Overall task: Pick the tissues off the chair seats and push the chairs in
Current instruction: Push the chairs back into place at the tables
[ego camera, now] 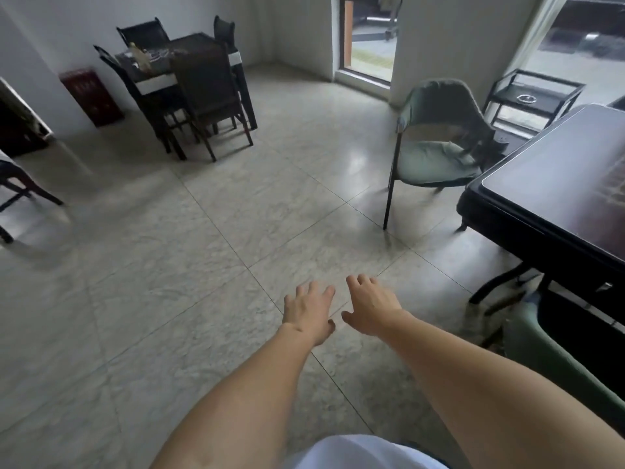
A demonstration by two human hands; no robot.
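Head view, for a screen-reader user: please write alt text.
Two bare hands, left hand and right hand, reach forward, open and empty, over a tiled floor. To the right, a green chair stands pulled out from a dark table; a far dining table has its chairs tucked in.

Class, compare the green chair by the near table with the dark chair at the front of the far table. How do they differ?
The green chair has a rounded cushioned back and arms; the dark chair has a tall straight back and no arms. The green chair stands pulled away from its table, angled; the dark chair is pushed in. Both are unoccupied, with thin dark legs.
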